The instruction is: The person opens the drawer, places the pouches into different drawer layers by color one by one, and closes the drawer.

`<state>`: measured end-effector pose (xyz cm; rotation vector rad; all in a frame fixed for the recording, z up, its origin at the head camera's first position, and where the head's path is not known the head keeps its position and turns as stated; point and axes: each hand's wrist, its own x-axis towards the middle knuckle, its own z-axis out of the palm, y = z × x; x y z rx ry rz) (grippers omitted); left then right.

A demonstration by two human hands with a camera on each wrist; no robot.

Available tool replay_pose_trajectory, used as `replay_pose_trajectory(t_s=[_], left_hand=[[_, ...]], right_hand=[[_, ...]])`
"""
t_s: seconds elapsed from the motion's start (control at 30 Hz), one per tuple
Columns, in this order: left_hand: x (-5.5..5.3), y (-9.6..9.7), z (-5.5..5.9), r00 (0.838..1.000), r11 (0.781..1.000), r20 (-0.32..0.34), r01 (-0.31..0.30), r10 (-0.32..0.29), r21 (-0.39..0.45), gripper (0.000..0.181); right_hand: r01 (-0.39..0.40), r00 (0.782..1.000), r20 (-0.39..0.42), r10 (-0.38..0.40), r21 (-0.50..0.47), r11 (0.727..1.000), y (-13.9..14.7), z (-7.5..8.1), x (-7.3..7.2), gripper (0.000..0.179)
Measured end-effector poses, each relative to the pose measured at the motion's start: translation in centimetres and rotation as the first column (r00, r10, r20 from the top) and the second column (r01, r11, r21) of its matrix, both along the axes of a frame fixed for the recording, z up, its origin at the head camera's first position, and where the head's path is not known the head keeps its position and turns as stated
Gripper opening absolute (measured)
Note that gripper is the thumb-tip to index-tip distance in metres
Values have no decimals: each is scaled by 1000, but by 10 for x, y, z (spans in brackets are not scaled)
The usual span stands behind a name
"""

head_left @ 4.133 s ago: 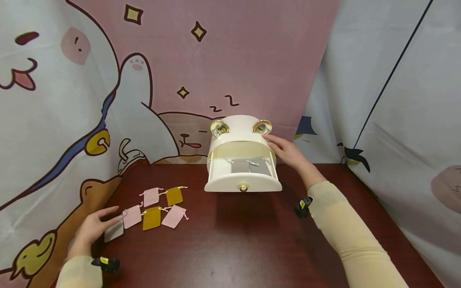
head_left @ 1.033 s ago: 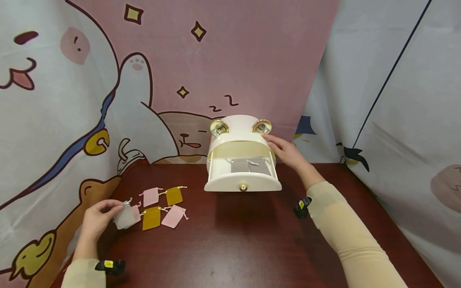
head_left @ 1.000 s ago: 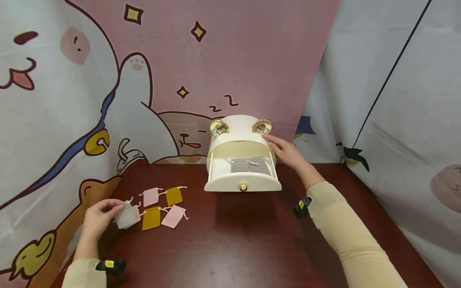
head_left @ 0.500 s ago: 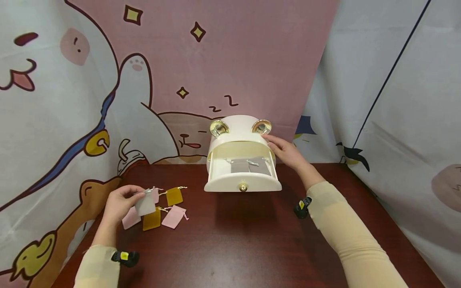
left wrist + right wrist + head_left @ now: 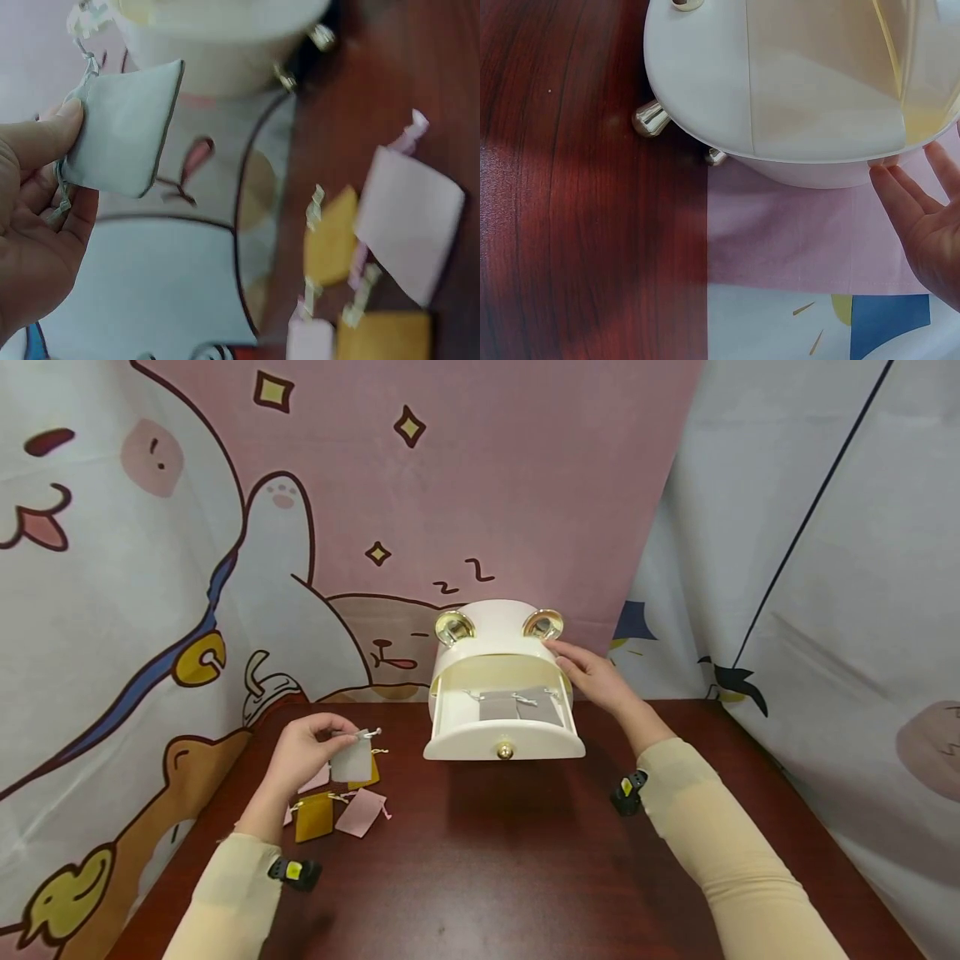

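Note:
My left hand (image 5: 300,752) pinches a small light-grey drawstring pouch (image 5: 351,763) near its corded top, thumb in front. In the left wrist view the pouch (image 5: 124,131) is held up above the table, its cords dangling. To the right stands a cream round box (image 5: 498,620) with gold-rimmed eyes; its drawer (image 5: 461,745) is pulled out and has a gold knob. Grey pouches (image 5: 498,706) lie inside the drawer, toward its right. My right hand (image 5: 600,683) rests extended fingers against the box's right side, below the right eye.
Under and in front of my left hand lie mustard pouches (image 5: 313,817) and pink pouches (image 5: 361,812), some partly covered by the hand and held pouch. The dark red-brown table (image 5: 480,860) meets a cartoon-printed cloth (image 5: 495,485) behind. The box stands on gold feet (image 5: 651,118).
My left hand has picked up the grey pouch from the left end of the pouches and carried it right and farther back toward the box. The right hand stays at the box.

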<state>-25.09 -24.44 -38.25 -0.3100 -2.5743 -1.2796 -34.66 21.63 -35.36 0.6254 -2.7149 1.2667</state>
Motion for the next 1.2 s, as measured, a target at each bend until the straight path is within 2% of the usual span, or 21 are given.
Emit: replay_pose_trajectory(t_s=[0.13, 0.3, 0.47, 0.77, 1.0, 1.2], left_hand=[[-3, 20, 20, 998, 998, -30, 52, -51, 23, 5], [-6, 43, 42, 992, 997, -105, 74, -76, -20, 4], [-10, 63, 58, 982, 994, -154, 101, -106, -43, 4], [-15, 90, 83, 960, 986, -226, 168, -167, -13, 6], [-18, 112, 97, 953, 984, -250, 180, -173, 3, 6], [-23, 129, 98, 953, 985, -254, 172, -163, 12, 7]], right_hand=[[-1, 1000, -2, 1, -1, 1000, 0, 0, 0, 48], [-6, 1000, -12, 6, 2, 1000, 0, 0, 0, 47], [-8, 1000, -15, 8, 3, 1000, 0, 0, 0, 47], [-7, 1000, -13, 7, 5, 1000, 0, 0, 0, 48], [-12, 1000, -14, 12, 0, 1000, 0, 0, 0, 47], [-11, 1000, -10, 11, -4, 1000, 0, 0, 0, 47]])
